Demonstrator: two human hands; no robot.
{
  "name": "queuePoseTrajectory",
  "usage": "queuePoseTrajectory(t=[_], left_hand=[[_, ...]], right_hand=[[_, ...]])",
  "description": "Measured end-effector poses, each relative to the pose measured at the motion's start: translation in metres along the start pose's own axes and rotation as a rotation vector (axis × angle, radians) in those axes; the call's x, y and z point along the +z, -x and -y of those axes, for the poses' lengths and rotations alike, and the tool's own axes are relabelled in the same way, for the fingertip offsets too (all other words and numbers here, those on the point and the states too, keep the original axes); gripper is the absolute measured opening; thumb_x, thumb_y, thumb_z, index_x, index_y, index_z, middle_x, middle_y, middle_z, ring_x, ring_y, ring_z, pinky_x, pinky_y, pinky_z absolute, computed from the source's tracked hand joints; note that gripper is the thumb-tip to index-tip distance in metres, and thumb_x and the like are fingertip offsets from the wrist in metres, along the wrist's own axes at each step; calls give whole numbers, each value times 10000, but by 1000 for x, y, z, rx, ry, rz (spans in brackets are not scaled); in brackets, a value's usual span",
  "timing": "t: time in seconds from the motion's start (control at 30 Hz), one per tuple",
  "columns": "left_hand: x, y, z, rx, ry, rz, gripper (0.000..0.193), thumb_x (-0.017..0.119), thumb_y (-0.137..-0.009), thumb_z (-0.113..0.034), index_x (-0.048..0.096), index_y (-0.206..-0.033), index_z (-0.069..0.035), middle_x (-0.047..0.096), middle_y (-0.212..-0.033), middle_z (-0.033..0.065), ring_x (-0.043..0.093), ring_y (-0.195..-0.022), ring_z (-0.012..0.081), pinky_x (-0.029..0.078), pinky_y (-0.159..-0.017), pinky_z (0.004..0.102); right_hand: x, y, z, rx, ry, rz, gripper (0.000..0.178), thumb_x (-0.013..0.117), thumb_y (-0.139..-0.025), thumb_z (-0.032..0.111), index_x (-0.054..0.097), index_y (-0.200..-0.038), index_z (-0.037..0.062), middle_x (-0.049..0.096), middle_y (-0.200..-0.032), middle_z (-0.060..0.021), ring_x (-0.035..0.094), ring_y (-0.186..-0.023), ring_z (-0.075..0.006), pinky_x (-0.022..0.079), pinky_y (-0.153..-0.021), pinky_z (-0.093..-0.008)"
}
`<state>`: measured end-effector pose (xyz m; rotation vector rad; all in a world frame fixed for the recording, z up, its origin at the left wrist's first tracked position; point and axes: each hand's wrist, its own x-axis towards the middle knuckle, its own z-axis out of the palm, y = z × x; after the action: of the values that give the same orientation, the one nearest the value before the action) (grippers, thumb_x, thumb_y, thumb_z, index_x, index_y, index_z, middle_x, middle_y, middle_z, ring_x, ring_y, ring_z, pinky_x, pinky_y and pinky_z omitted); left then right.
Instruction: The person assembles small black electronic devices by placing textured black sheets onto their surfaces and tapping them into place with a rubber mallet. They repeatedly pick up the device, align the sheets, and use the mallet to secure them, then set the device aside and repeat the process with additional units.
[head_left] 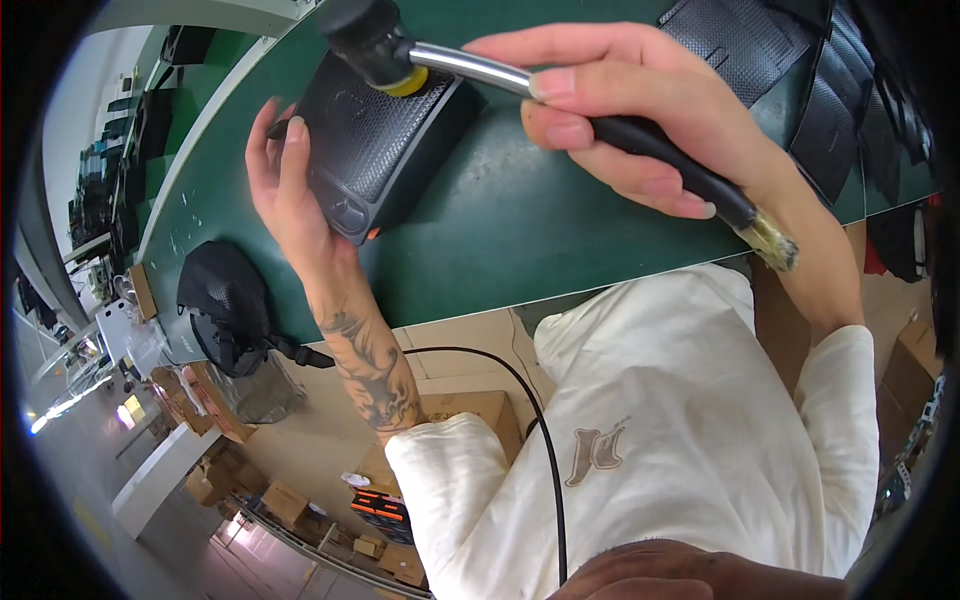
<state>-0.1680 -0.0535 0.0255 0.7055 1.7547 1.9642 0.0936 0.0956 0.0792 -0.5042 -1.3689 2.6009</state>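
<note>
My right hand (650,110) is closed around the black grip of a mallet (470,68). The mallet has a metal shaft and a thick black head with a yellow band. That head is over the far part of a black box-like case (375,150) with a woven-textured top; whether it touches the case I cannot tell. At the case's left side, my left hand (288,205) steadies it, thumb on the edge and fingers along the side. A small orange piece (373,234) shows at its near corner.
The case rests on a green-topped table (540,230). Black textured sheets (745,45) lie at the far right. A black mesh bag (225,305) with a strap sits at the left edge. A black cable (535,400) hangs before me; cardboard boxes (470,410) stand on the floor.
</note>
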Motion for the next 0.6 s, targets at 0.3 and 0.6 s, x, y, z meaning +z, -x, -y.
queuePoseTrajectory(t=[0.3, 0.6], left_hand=[[1, -4, 0, -4, 15, 40, 415, 645, -999, -56, 548, -1392, 31, 653, -1178, 113, 674, -1062, 178, 581, -918, 314], [-5, -5, 4, -3, 102, 73, 395, 629, -998, -44, 554, -1380, 28, 655, -1184, 104, 672, -1064, 183, 561, -944, 329]], right_hand=[[4, 15, -6, 33, 145, -20, 474, 511, -1043, 157, 511, -1468, -53, 557, -838, -48, 442, -369, -17, 326, -325, -169], [29, 19, 15, 8, 144, 6, 471, 535, -1018, 115, 531, -1461, -46, 548, -735, -48, 447, -368, -27, 322, -330, -164]])
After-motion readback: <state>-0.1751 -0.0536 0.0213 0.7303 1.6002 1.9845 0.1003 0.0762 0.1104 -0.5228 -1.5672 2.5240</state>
